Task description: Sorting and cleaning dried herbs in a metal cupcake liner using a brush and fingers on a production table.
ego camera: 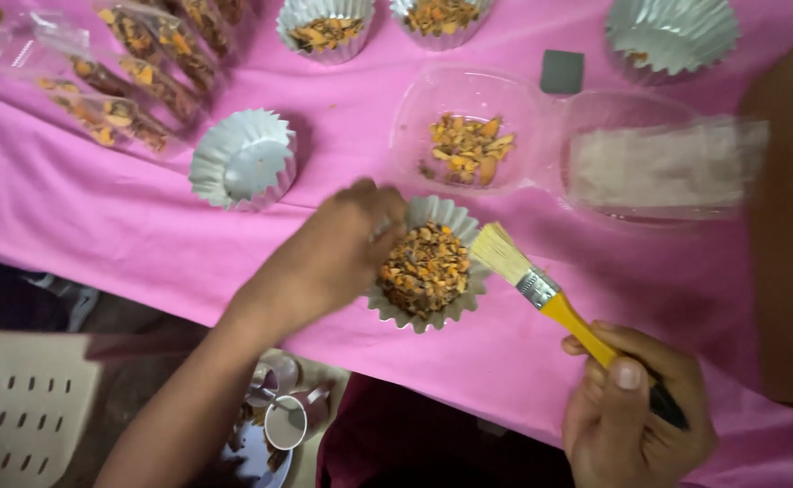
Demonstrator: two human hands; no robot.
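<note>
A silver foil cup point(453, 220) full of orange-brown dried pieces point(425, 268) sits on the pink tablecloth point(89, 208) near its front edge. My left hand point(333, 253) curls over the cup's left rim, fingers closed on it. My right hand point(633, 417) grips a paintbrush point(541, 294) with a yellow handle and pale bristles; the bristle tip touches the cup's right rim. Behind the cup lies an open clear plastic clamshell point(505, 99) with a small heap of the same dried pieces point(467, 148) in its left half.
An empty foil cup point(245, 161) stands at left, two filled foil cups point(326, 29) and an empty foil cup point(670, 34) along the back. Clear packets of dried pieces point(134, 81) lie at far left. A small grey block point(562, 71) sits behind the clamshell. A brown board point(790, 217) lies at right.
</note>
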